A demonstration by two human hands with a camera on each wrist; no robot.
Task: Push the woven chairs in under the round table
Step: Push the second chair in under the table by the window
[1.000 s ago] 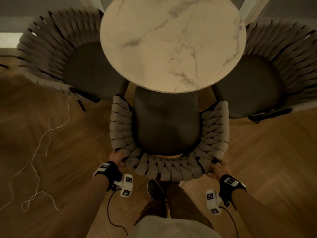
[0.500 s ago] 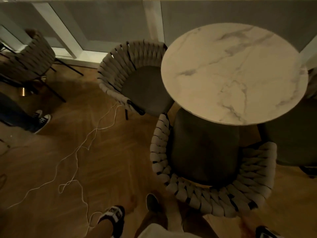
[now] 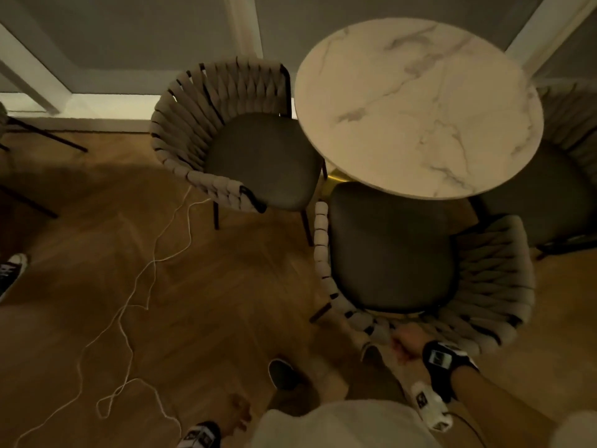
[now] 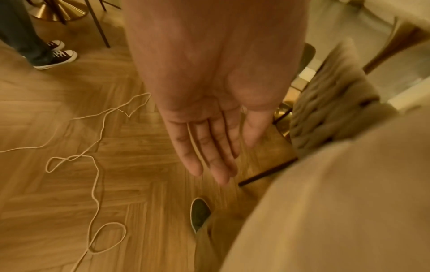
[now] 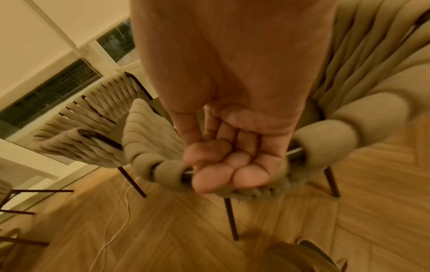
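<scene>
The round marble table (image 3: 420,105) has three woven chairs around it. The near chair (image 3: 494,286) has the front of its dark seat under the tabletop. My right hand (image 3: 405,345) is at its back rim (image 5: 325,139), and in the right wrist view its fingers (image 5: 228,165) curl round the rim's bar. The left chair (image 3: 206,124) stands angled beside the table, with most of its seat (image 3: 261,160) outside the top. The right chair (image 3: 568,150) is cut off by the frame edge. My left hand (image 4: 223,156) hangs flat and holds nothing above the floor.
A loose white cord (image 3: 135,302) snakes across the wooden floor left of my feet. Another person's sneakers (image 4: 56,57) are at the far left, by dark chair legs (image 3: 42,137) and a gold table base (image 4: 58,11). My shoe (image 3: 284,373) is behind the near chair.
A second ago both hands gripped the near chair's back rim. The left hand has let go and dropped to my side. My view has swung left, bringing the left chair to the middle.
</scene>
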